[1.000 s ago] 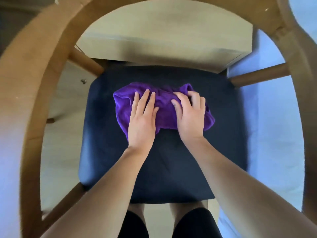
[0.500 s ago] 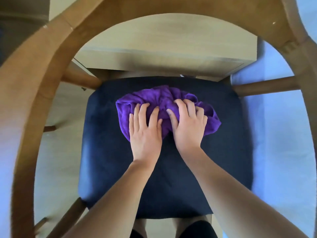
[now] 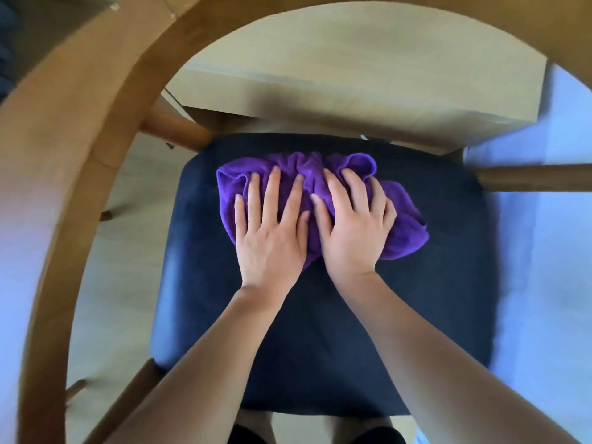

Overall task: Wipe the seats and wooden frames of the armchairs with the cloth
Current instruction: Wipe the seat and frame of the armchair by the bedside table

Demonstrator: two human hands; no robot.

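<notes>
A bunched purple cloth lies on the far half of the armchair's dark navy seat. My left hand presses flat on the cloth's left part, fingers straight and spread. Beside it, my right hand presses the cloth's middle with fingers slightly bent into the folds. The curved wooden frame of the chair arches around the seat, and I look down through it.
A light wooden table stands just past the seat's far edge. Wooden chair rails stick out at the left and right. Pale floor shows on the left, a bluish surface on the right.
Both hands slid the cloth a little away from me, toward the seat's far edge, and it bunched up more. My left fingers spread wider.
</notes>
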